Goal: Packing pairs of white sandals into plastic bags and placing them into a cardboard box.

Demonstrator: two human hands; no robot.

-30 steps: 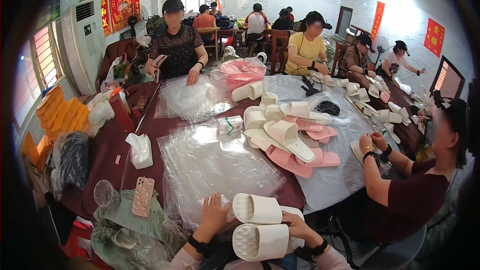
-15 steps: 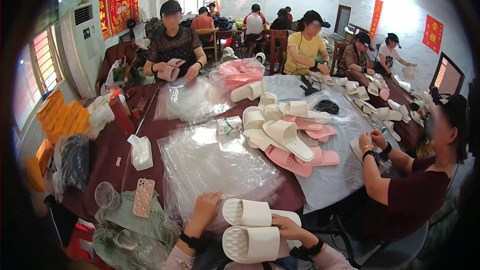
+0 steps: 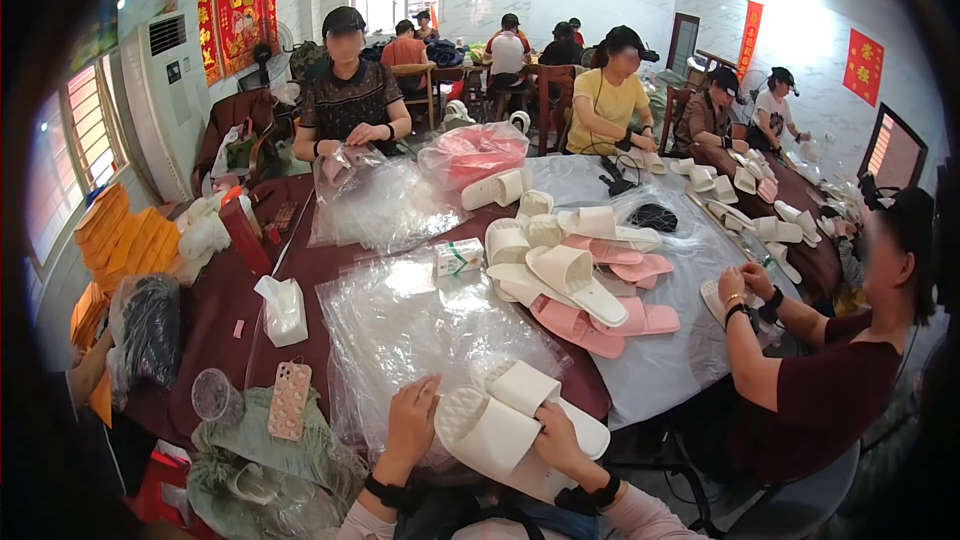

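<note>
A pair of white slide slippers is close in front of me. My right hand (image 3: 560, 440) is closed on them at the foot openings. The near white slipper (image 3: 490, 432) is tilted, its toe end toward my left hand. The other white slipper (image 3: 522, 387) is just beyond it. My left hand (image 3: 410, 427) is beside the slippers, over the near edge of a stack of clear plastic bags (image 3: 400, 320). Its fingers look loosely stretched, with nothing plainly held. A pile of white and pink slippers (image 3: 575, 275) lies beyond on the table.
A tissue pack (image 3: 283, 310), a phone in a patterned case (image 3: 289, 400) and a clear plastic cup (image 3: 215, 395) lie left. A small white box (image 3: 458, 257) sits on the bags. Co-workers sit across and at the right; one across handles a pink slipper (image 3: 340, 168) and plastic bags.
The slippers in my right hand have turned from side by side to tilted and partly overlapping. My left hand has shifted slightly. Across the table, the co-worker's pink slipper has moved down to the bags.
</note>
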